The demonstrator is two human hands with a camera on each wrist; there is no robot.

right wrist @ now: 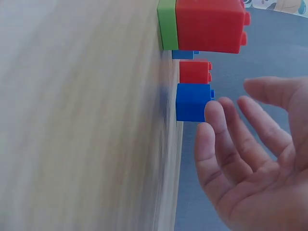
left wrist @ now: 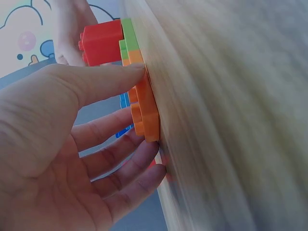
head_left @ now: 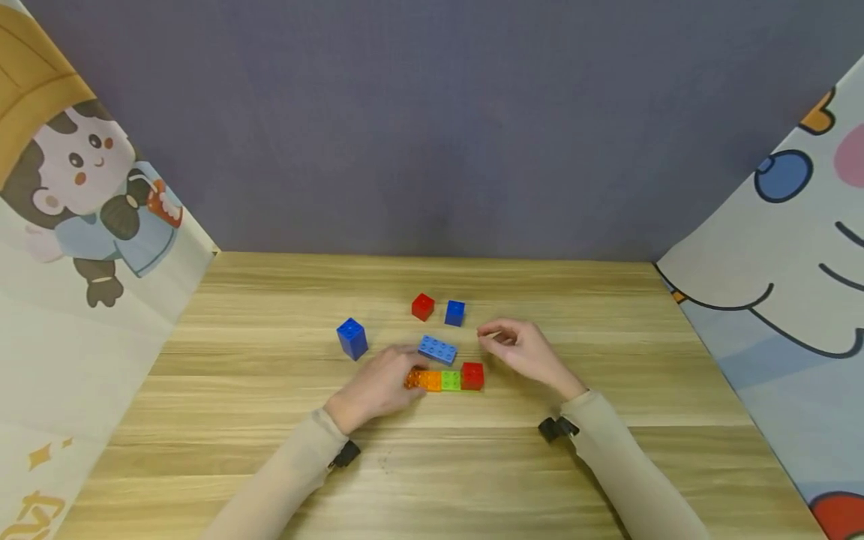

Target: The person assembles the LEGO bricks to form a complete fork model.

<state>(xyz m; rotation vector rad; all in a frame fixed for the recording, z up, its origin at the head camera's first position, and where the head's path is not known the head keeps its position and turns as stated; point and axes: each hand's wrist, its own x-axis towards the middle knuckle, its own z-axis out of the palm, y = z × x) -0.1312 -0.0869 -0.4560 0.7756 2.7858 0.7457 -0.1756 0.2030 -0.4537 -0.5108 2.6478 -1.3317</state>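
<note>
While the left hand (head_left: 383,381) pinches orange bricks (head_left: 432,381), right hand (head_left: 529,355) loosely spread, light-blue brick (head_left: 437,349) between hands, tall blue block (head_left: 353,340) leftward

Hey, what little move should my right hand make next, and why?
Probably reach your right hand for the small dark blue brick: that hand holds nothing and is near it, while your left hand grips the orange-and-green row, where some green studs show bare.

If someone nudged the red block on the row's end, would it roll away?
The red block probably wouldn't roll, since its sides look flat. Sitting flush on the green piece, it might drag that along. Its crisp edges suggest stiff plastic, unlikely to squash.
</note>
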